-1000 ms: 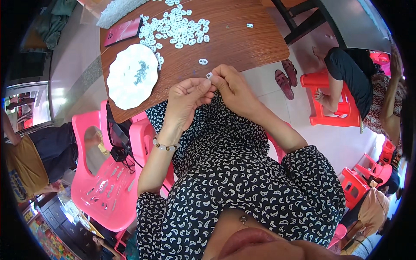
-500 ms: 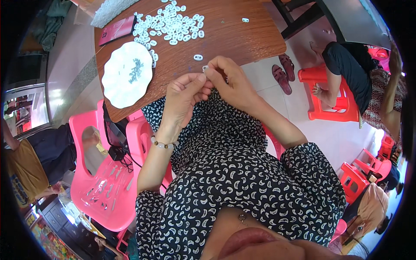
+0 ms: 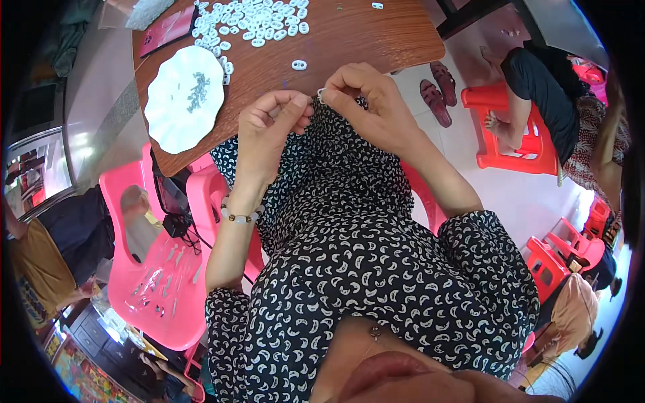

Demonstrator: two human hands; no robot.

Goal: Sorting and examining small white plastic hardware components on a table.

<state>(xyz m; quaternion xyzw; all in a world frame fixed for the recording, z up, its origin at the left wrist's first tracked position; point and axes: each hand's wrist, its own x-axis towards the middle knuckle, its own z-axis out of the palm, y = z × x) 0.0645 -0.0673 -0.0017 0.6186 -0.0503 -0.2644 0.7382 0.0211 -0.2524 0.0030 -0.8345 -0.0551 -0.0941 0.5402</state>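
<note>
My right hand (image 3: 377, 111) pinches a small white plastic piece (image 3: 321, 94) between thumb and forefinger, just past the table's near edge. Close by on its left, my left hand (image 3: 272, 127) has thumb and forefinger pressed together; whatever is in that pinch is too small to make out. A narrow gap separates the two sets of fingertips. On the table, a single white oval piece with two holes (image 3: 299, 65) lies beyond my hands. To the left sits a scalloped white plate (image 3: 168, 124) with small grey pin-like bits (image 3: 198, 93) on it.
A heap of white oval pieces (image 3: 259, 21) covers the far part of the brown table (image 3: 363, 40), beside a dark pink flat packet (image 3: 168, 31). One more piece (image 3: 377, 5) lies far right. A pink chair (image 3: 151, 289) stands left; a person sits near a red stool (image 3: 500, 161) at right.
My fingertips, which met around the white piece, are now slightly apart, with the piece in the right pinch. The view has shifted, so the table sits higher in it.
</note>
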